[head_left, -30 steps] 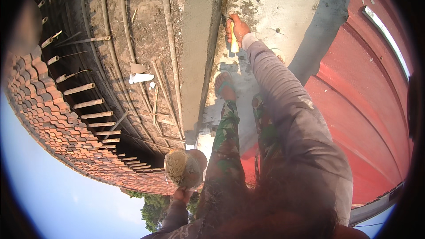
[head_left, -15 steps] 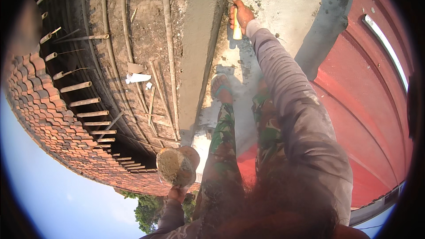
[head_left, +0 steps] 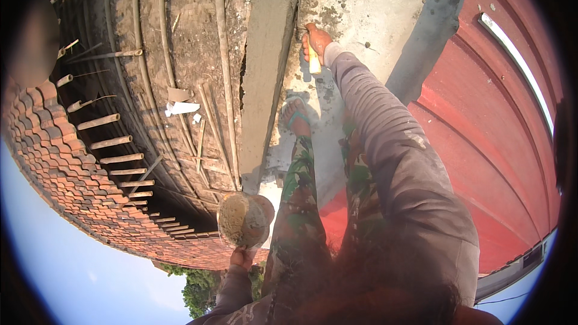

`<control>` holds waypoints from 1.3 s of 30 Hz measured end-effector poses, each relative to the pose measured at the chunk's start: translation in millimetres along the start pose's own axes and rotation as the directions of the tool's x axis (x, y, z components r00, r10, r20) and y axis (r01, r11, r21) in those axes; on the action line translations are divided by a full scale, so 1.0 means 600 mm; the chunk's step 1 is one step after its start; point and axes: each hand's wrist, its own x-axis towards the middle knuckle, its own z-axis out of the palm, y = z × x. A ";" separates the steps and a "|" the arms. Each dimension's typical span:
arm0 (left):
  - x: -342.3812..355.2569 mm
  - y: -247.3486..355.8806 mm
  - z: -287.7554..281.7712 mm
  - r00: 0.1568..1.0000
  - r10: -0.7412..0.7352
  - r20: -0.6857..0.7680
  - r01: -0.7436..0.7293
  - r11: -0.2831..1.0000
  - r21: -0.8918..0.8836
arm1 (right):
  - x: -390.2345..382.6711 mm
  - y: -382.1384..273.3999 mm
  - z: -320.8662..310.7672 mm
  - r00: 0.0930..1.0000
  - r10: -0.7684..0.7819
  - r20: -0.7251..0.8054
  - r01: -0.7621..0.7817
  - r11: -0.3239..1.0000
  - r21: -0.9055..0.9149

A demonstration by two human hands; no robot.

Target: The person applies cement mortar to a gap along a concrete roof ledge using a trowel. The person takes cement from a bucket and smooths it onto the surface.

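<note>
My right hand (head_left: 316, 43) is closed around the pale yellow handle (head_left: 313, 60) of a trowel, whose blade I cannot make out. It works low beside a grey mortar-coated wall top (head_left: 265, 84), close to that wall's right edge. At the lower left, my left hand (head_left: 242, 257) grips a bucket (head_left: 267, 219) by its near side. Wet grey-brown mortar (head_left: 239, 216) lies inside the bucket, and its mouth tilts toward the left. My sandalled foot (head_left: 296, 114) stands on the pale concrete ledge (head_left: 355, 0), just nearer than the right hand.
Left of the wall top, bamboo poles (head_left: 223, 54) run over a rough woven surface with white scraps (head_left: 182, 108). Orange roof tiles (head_left: 72, 168) curve along the far left. A red metal roof (head_left: 481, 126) slopes at the right, with a white strip (head_left: 518, 63) on it.
My right hand has come nearer to me along the wall's edge, still holding the trowel. The bucket has turned and risen slightly, showing more of the left hand. The view has shifted a little.
</note>
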 end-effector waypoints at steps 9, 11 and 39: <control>0.011 0.027 0.002 0.999 0.019 0.047 -0.020 0.999 0.028 | 0.018 -0.008 -0.010 0.966 -0.236 0.104 0.207 0.950 0.232; 0.020 0.024 0.000 0.998 0.023 0.058 -0.024 1.000 0.018 | -0.029 0.001 -0.003 0.956 -0.270 0.112 0.254 0.957 0.142; 0.062 0.114 0.001 0.969 0.073 0.236 -0.109 0.984 0.140 | -0.246 0.191 0.105 0.992 0.122 0.034 -0.125 0.985 0.123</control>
